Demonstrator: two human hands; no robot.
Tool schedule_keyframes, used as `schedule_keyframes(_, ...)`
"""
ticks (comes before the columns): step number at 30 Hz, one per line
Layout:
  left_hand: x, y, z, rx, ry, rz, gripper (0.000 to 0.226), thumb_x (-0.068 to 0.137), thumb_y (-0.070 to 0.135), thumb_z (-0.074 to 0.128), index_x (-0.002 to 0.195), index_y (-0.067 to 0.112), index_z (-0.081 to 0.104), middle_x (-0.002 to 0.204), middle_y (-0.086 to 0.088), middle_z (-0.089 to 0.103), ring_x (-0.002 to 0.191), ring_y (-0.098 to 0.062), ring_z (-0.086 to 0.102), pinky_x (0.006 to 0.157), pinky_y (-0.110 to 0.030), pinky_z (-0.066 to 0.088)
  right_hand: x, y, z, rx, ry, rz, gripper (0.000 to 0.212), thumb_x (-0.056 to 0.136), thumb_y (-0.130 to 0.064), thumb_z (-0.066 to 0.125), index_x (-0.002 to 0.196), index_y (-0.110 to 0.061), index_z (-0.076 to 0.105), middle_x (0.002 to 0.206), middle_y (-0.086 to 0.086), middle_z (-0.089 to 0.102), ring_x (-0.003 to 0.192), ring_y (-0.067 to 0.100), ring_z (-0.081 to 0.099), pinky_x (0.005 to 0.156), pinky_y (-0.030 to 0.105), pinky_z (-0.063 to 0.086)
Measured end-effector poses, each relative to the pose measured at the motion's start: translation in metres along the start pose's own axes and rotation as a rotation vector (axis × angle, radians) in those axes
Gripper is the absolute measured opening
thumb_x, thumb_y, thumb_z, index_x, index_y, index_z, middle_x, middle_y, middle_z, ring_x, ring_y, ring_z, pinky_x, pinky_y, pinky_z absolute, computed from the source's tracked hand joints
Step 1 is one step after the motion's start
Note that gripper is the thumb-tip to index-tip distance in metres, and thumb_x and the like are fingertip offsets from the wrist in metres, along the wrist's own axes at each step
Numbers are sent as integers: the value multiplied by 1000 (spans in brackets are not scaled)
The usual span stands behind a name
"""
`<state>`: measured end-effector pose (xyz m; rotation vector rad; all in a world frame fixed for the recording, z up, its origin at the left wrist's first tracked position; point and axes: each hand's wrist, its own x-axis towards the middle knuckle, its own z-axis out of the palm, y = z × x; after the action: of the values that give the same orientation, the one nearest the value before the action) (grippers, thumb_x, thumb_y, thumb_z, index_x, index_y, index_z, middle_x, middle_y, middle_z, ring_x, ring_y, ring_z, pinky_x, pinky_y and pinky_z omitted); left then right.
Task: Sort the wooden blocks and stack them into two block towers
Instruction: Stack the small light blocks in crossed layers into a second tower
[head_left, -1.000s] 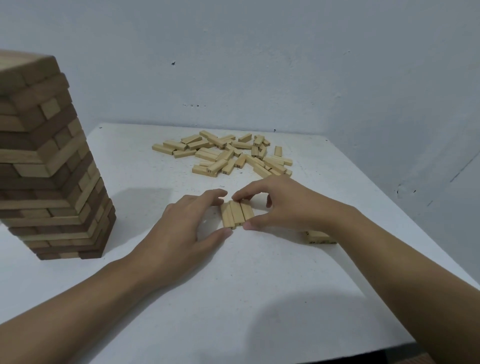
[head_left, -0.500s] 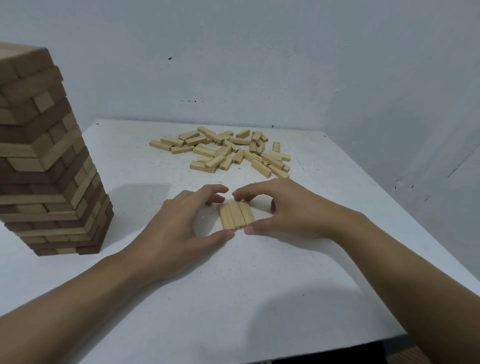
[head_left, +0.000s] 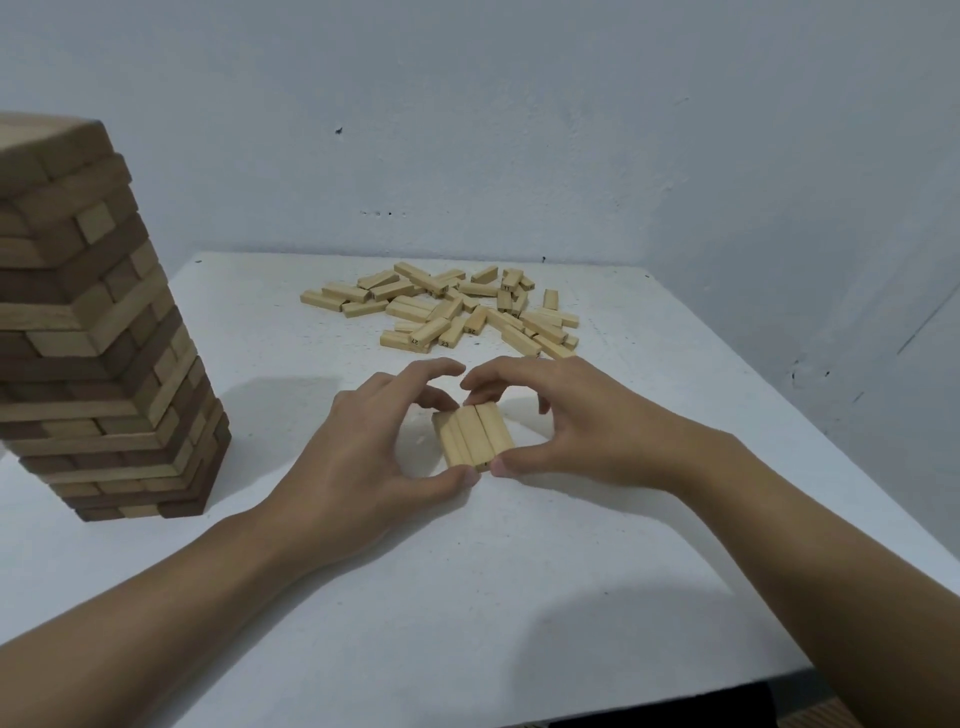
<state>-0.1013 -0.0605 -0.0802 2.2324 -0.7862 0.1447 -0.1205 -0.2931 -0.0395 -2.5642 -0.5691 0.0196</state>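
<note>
A row of three blocks (head_left: 475, 436) lay side by side at the centre of the bench (head_left: 467, 597). The left hand (head_left: 363, 457) at 9 o'clock and the right hand (head_left: 587, 426) at 3 curled round it, each pinching it end to end. The tower (head_left: 98, 338) stood farther out at 9 o'clock, the loose blocks (head_left: 457, 312) at 12.

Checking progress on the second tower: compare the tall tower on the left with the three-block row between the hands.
The tall tower rises many layers; the three-block row is one flat layer. The tall tower mixes dark and light wood; the three-block row is all pale. The tall tower stands untouched; the left hand and right hand curl round the ends of the three-block row. Both are blocks laid side by side on the white table.
</note>
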Motion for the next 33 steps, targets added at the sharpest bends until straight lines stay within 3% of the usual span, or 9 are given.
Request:
schedule_keyframes(3,0,8,-1,-38,46,47,71,73,59,71,136,48,41,120,26,64,122,-8,55,99,-36,43,-12,1,-10,92,78,-22,55,82,-21,85,130,-29,60,119,-21,67,118,-1,56,83,5,35)
schedule_keyframes(10,10,36,10,-76,32,136,65,76,53,75,130,51,40,118,24,65,121,-6,56,95,-28,41,-43,4,-36,152,115,20,55,79,-23,88,126,-34,62,117,-22,69,121,4,58,90,32,47)
schedule_keyframes(18,47,60,53,-154,-93,136,61,82,41,80,128,48,41,117,19,66,120,-2,53,93,-21,39,-72,44,-50,226,204,156,60,74,-11,91,123,-34,65,115,-17,73,120,6,62,96,44,52)
schedule_keyframes(26,56,61,81,-183,-143,113,58,81,53,73,127,55,38,117,22,65,120,-10,55,102,-42,42,-88,72,-43,305,238,212,62,75,-11,91,126,-33,64,115,-13,75,119,8,63,91,38,50)
schedule_keyframes(33,59,59,81,-187,-156,98,58,85,41,79,128,49,41,117,19,66,121,-4,54,105,-47,39,-89,81,-35,352,285,206,62,75,-8,90,126,-32,64,113,-12,76,121,10,63,95,43,49)
